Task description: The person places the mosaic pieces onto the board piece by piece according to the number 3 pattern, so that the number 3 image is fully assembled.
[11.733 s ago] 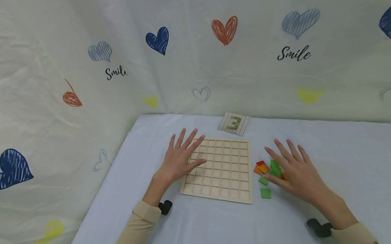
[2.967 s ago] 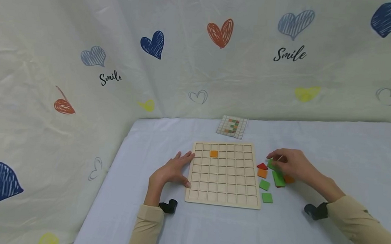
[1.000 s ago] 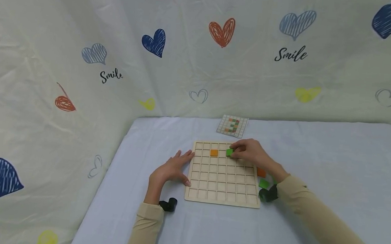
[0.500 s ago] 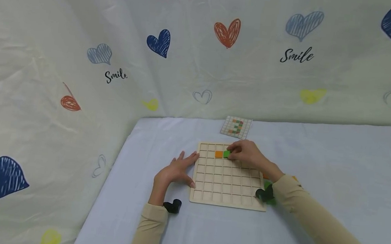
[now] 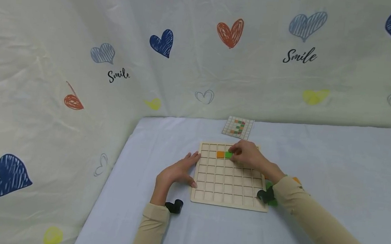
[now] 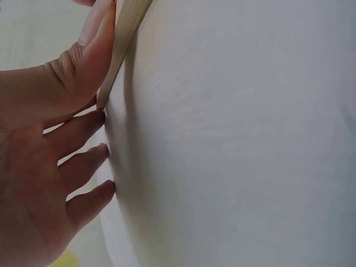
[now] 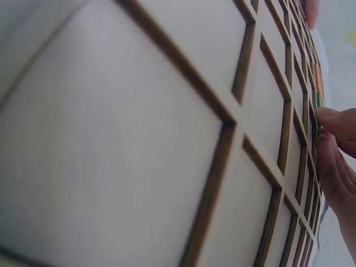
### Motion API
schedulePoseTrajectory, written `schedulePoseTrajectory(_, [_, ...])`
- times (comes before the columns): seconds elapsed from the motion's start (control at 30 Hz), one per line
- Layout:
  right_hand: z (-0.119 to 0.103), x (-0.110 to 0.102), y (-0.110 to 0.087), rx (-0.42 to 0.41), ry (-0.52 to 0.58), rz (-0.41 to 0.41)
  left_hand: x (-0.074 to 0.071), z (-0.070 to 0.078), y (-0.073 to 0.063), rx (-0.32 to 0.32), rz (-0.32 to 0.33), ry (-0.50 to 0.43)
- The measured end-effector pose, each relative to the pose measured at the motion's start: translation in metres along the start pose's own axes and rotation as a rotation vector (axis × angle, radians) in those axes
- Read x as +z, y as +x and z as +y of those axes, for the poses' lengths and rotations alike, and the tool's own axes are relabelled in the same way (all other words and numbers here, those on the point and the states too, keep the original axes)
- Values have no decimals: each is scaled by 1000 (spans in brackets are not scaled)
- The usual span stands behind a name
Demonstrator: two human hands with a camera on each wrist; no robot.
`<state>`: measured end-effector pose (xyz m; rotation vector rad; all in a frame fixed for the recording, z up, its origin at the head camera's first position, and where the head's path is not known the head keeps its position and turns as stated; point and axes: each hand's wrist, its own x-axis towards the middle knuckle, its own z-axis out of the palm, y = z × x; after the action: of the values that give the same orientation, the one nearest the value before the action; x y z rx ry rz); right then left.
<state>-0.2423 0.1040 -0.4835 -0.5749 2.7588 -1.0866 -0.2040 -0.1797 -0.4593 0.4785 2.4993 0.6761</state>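
A wooden grid board (image 5: 223, 184) lies on the white cloth in the head view. An orange square tile (image 5: 220, 154) sits in a cell of its second row. Right beside it is a green square tile (image 5: 228, 155) in the neighbouring cell. My right hand (image 5: 248, 154) pinches the green tile at its right side with thumb and fingertips. In the right wrist view the thumb (image 7: 329, 115) is against the green edge. My left hand (image 5: 177, 172) rests along the board's left edge, fingers spread and relaxed, thumb touching the rim; the left wrist view shows this contact.
A small pattern card (image 5: 238, 127) with coloured squares on a grid lies behind the board. Several loose tiles lie right of the board, mostly hidden by the right forearm; a green tile (image 5: 273, 202) shows. A heart-printed curtain (image 5: 186, 70) hangs behind the table.
The right hand took a green tile from the pile, carried it left over the board and brought it down beside the orange one. The left hand has stayed at the board's left edge recently.
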Motion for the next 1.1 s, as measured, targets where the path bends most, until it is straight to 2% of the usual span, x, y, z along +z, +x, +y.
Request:
schedulePoseTrajectory(0.2, [3, -9, -12, -42, 16, 6, 2, 0, 2, -1, -1, 11])
schedulePoseTrajectory(0.53, [13, -26, -40, -97, -4, 64, 1, 1, 2, -12, 2, 13])
schedulePoseTrajectory(0.73, [19, -38, -59, -57, -36, 52, 1, 1, 2, -13, 2, 19])
schedulePoseTrajectory(1.1, [36, -53, -88, 16, -98, 92, 1, 2, 0, -10, 8, 7])
